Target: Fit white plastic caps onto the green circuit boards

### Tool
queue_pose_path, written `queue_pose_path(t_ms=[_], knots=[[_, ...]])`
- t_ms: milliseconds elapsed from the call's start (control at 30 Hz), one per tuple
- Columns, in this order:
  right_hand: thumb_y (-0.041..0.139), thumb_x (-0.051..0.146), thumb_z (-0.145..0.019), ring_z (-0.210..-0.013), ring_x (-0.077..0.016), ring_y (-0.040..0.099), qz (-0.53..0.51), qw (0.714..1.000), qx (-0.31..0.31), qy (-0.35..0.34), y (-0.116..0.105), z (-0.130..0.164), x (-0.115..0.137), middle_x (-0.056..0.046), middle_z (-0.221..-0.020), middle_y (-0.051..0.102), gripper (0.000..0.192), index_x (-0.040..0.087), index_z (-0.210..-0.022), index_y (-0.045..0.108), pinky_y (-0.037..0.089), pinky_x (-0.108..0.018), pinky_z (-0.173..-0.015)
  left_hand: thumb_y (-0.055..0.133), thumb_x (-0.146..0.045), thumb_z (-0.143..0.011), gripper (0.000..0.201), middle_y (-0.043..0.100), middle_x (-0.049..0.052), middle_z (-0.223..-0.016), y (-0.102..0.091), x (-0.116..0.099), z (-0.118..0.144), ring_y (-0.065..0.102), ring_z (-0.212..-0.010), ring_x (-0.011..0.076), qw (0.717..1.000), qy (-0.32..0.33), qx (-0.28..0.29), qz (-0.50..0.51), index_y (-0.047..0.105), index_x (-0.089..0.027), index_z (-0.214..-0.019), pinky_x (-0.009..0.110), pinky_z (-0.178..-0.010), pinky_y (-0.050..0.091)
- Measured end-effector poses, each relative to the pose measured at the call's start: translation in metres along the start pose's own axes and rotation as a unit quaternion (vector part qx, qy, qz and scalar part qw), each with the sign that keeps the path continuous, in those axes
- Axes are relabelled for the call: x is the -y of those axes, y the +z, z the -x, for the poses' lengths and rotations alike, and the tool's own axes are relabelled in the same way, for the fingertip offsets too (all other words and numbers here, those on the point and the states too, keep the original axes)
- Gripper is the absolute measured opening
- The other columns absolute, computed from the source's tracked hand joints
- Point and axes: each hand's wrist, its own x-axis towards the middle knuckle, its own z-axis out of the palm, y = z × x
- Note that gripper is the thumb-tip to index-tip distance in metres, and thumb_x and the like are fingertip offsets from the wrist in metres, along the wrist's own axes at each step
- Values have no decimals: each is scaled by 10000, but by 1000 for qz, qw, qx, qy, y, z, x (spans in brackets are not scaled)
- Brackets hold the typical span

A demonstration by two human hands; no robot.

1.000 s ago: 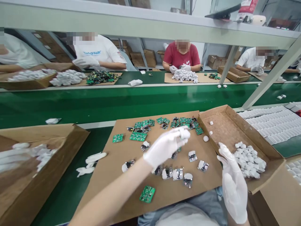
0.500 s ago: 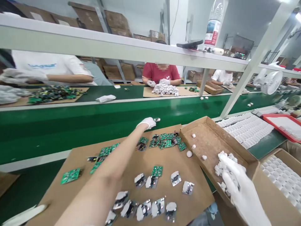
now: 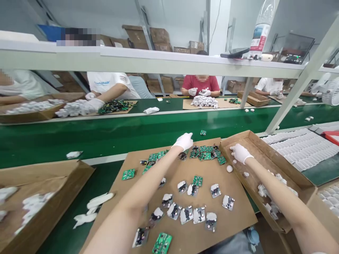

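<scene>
- On the brown cardboard sheet (image 3: 238,211) at the middle of the table, the left hand (image 3: 183,141) in its white glove reaches out to the far edge, at about 12 o'clock.
- Its fingers curl down over the pile of green circuit boards (image 3: 205,154) (small ones, all jumbled), but I cannot tell if they have one pinched.
- One lone green board (image 3: 203,132) lies on the green belt (image 3: 132,134), just past the left hand at 1 o'clock.
- At 2 o'clock the right hand (image 3: 239,152), gloved too, rests inside the open cardboard box (image 3: 278,158).
- Its fingers are bent down onto the box floor beside a few loose white caps (image 3: 245,174); I cannot tell if one is held.
- A bigger heap of white caps (image 3: 267,197) sits nearer the person in the same box, at 4 o'clock.
- Rows of little finished parts (image 3: 190,213) with white tops lie on the sheet at 6 o'clock.
- To do this well, I think each hand should pinch just one piece, by its edges.
- Lift the board straight up so the pile does not slide onto the belt.
- Other people work across the belt; their hands are well apart from these two.
</scene>
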Motion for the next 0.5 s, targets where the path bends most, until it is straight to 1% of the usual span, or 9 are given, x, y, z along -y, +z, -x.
queue_pose_path(t_ms=[100,167,233,267,333,367,400,433,500], knots=[[630,345,-961,-1055,-227,656,11,996,39,75,-6,1,-1,-74,-1224,637,292,189,-1207,621,571,-400,-877,630,-335,-939,383,603,113,-1326,-4,-24,-30,636,-1109,268,999,43,-13,10,582,-190,-1289,492,-910,557],[621,343,-966,-1052,-222,654,6,993,47,108,-15,2,3,-86,-1239,633,299,181,-1218,614,570,-415,-888,632,-332,-938,375,613,111,-1310,-11,-42,-45,644,-1090,262,997,70,-14,14,586,-188,-1281,482,-896,564],[614,340,-972,-1049,-214,653,-10,991,52,126,-27,8,9,-90,-1242,633,291,178,-1214,614,568,-424,-896,636,-333,-936,373,622,108,-1292,-19,-56,-51,652,-1071,257,996,88,-11,19,589,-184,-1274,473,-881,570],[610,342,-974,-1036,-210,660,-23,989,58,133,-35,14,14,-86,-1224,644,281,177,-1201,621,572,-420,-890,636,-334,-935,375,623,108,-1289,-23,-60,-49,652,-1071,258,995,94,-11,22,588,-183,-1275,474,-880,570],[592,356,-980,-988,-204,686,-58,985,81,144,-52,34,26,-94,-1169,682,280,169,-1183,642,589,-408,-867,631,-341,-938,387,612,111,-1309,-26,-61,-33,643,-1095,267,994,106,-9,30,580,-186,-1288,489,-899,561],[582,369,-978,-961,-210,704,-79,981,95,148,-60,46,34,-106,-1141,704,305,159,-1187,651,601,-406,-850,625,-345,-940,395,602,114,-1328,-26,-57,-18,633,-1117,274,993,113,-5,34,574,-188,-1299,503,-918,551],[578,387,-967,-970,-226,716,-102,977,110,149,-68,59,43,-126,-1150,715,343,157,-1207,660,609,-402,-857,620,-353,-942,402,590,117,-1351,-23,-52,1,623,-1140,280,992,123,4,37,569,-195,-1309,513,-937,539],[577,407,-955,-1026,-247,713,-123,973,124,149,-75,73,52,-137,-1205,708,381,165,-1236,662,608,-402,-889,615,-361,-944,413,580,119,-1370,-20,-47,25,613,-1161,286,989,138,20,40,563,-197,-1320,523,-955,527],[593,433,-927,-1116,-278,686,-146,967,144,150,-80,103,69,-133,-1279,687,409,196,-1249,679,584,-423,-957,636,-374,-928,442,604,112,-1350,-12,-36,77,610,-1176,289,983,166,72,35,565,-210,-1332,537,-987,504]])
